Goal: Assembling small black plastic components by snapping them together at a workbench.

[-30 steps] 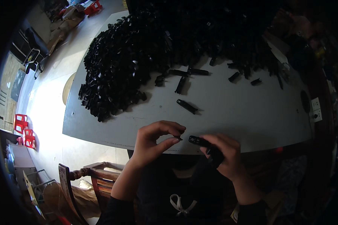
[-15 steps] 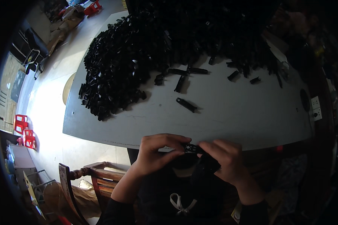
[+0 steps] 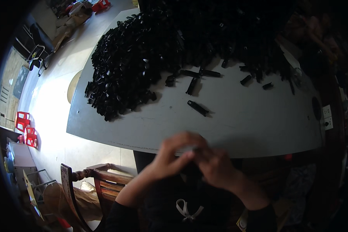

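In the head view, the left hand (image 3: 174, 156) and the right hand (image 3: 216, 168) meet in front of the person's dark top (image 3: 166, 205), at the near edge of the grey table (image 3: 259, 127). The left hand's thumb and forefinger curve into a loop, their tips close to the right hand's bent fingers. The right hand is half curled, its fingertips just beside or touching the left's. A small dark bit shows where the 2 hands meet, but it is blurred; I cannot tell what it is, whether either grip is closed on it, or how wide the fingers stand.

On the table, beyond the hands, lies 1 loose black piece (image 3: 198, 108), long and narrow, set at a slant. Farther back, 3 more black pieces (image 3: 193, 86) lie near each other in a rough T, and 2 short black pieces (image 3: 246, 80) lie apart to the right. A large heap of black parts (image 3: 123, 69) covers the table's left and far side.

To the left, a wooden chair (image 3: 108, 183) stands near the table, and 2 red stools (image 3: 31, 137) are on the pale floor (image 3: 50, 116).
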The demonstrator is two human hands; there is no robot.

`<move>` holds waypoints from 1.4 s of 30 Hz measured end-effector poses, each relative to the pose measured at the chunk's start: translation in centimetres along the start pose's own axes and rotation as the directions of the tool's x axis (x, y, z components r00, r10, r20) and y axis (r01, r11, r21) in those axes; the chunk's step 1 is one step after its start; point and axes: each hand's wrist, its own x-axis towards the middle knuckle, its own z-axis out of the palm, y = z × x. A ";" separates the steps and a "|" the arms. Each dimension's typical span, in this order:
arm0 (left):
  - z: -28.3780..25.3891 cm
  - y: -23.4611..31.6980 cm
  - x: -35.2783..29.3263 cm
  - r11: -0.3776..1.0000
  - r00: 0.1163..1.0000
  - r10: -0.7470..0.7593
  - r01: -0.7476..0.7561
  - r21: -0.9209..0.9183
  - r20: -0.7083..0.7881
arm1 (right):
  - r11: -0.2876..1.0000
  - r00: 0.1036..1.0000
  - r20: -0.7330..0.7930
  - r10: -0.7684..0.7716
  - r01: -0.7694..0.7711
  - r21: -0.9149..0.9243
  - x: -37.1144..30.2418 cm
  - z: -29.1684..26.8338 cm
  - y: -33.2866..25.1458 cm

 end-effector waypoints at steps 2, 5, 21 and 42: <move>-2.4 -1.9 0.6 0.892 0.963 -0.024 0.141 0.428 -0.267 | 0.985 0.988 0.013 0.151 -0.152 0.082 1.7 -0.4 2.7; -6.7 -3.1 2.6 0.350 0.964 0.090 0.205 0.914 -0.251 | 0.952 0.949 -0.121 0.291 -0.300 -0.064 4.4 -0.7 5.3; -4.2 -1.9 0.7 0.974 0.970 -0.222 0.216 -0.069 -0.099 | 0.931 0.934 -0.189 0.304 -0.249 0.269 1.5 -2.1 2.4; 0.0 0.3 -1.0 0.878 0.976 -0.188 0.117 -0.465 -0.109 | 0.998 0.994 -0.094 0.062 -0.060 0.027 -0.3 -2.1 -0.3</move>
